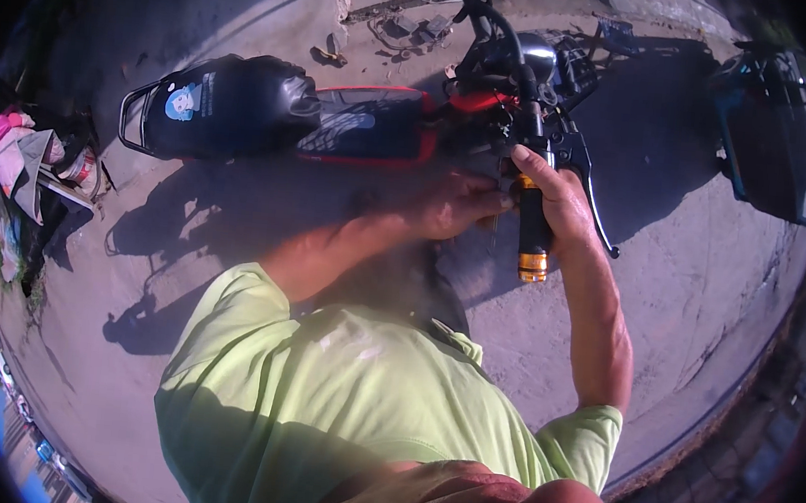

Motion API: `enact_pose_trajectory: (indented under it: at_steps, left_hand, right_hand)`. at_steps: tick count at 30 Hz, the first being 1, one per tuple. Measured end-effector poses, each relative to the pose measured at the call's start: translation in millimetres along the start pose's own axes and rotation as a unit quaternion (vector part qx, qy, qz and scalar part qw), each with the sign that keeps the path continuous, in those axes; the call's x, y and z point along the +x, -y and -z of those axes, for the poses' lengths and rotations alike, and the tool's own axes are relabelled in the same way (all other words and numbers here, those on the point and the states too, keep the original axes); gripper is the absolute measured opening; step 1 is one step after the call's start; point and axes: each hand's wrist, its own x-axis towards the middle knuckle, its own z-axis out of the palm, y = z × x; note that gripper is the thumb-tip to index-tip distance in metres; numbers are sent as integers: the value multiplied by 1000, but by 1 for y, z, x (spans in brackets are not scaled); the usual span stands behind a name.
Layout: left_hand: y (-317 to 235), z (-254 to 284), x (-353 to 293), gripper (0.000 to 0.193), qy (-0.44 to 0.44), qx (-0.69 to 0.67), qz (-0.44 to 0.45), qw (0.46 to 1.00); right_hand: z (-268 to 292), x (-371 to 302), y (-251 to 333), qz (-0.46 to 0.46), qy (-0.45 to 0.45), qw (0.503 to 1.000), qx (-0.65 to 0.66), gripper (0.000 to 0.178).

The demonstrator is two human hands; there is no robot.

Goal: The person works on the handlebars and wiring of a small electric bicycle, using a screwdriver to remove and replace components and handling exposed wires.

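Note:
A handlebar with a black grip ringed in gold at both ends points toward me. My right hand is closed round the grip's inner end, its thumb lying over the gold collar. A black brake lever runs along the far side of that hand. On the other side, my left hand has its fingers pinched together close against the inner end of the grip. Whatever they hold there is too small and shaded to name. The handlebar belongs to a red and black scooter standing crosswise before me.
The scooter's black seat extends left to a metal rear rail. A rounded headlamp sits beyond the bar. Another dark vehicle stands at right. Cloths and bags are heaped at far left; loose parts lie on the concrete.

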Motion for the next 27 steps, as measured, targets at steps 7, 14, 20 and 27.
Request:
enact_pose_trajectory:
  at_steps: [7, 14, 20, 27]
  left_hand:
    - [-47, 19, 1, 51, 39, -337, -51, 939]
    - [-14, 47, 31, 35, -39, 8, 7, 999]
    - [3, 30, 24, 20, -104, -56, -71, 990]
    - [-7, 39, 20, 20, -158, 196, -291, 923]
  right_hand:
    - [8, 13, -10, 1, -1, 999, -35, 54]
    - [7, 16, -15, 4, -21, 998, -56, 63]
    - [5, 13, -12, -11, -24, 998, -58, 64]
    - [4, 11, -15, 1, -8, 1000, -14, 72]
